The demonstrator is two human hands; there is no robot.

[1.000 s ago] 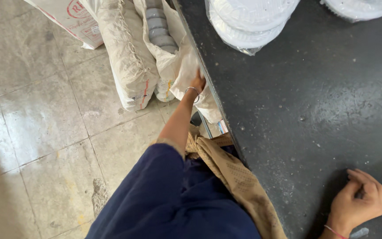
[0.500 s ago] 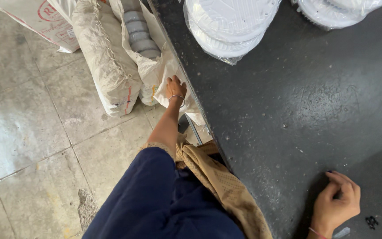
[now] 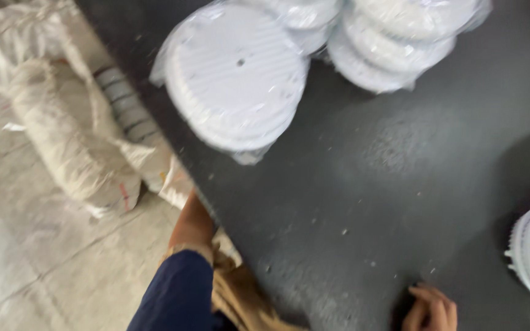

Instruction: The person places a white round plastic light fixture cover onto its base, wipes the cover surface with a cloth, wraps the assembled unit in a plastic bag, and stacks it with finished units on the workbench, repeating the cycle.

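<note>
Left hand: I cannot see it; my left forearm (image 3: pixel 192 225) drops past the table edge (image 3: pixel 173 153) at 7 o'clock, toward the woven sacks (image 3: pixel 75 159), so I cannot tell its grasp.
Right hand (image 3: pixel 432 308): at 5 o'clock, fingers loosely curled, resting on the dark table, grasping nothing.
Bagged white discs (image 3: pixel 235 76): at 12 o'clock, untouched.
Doing it well: I judge I should brace on the table and grope slowly, since the reach is blind.
</note>
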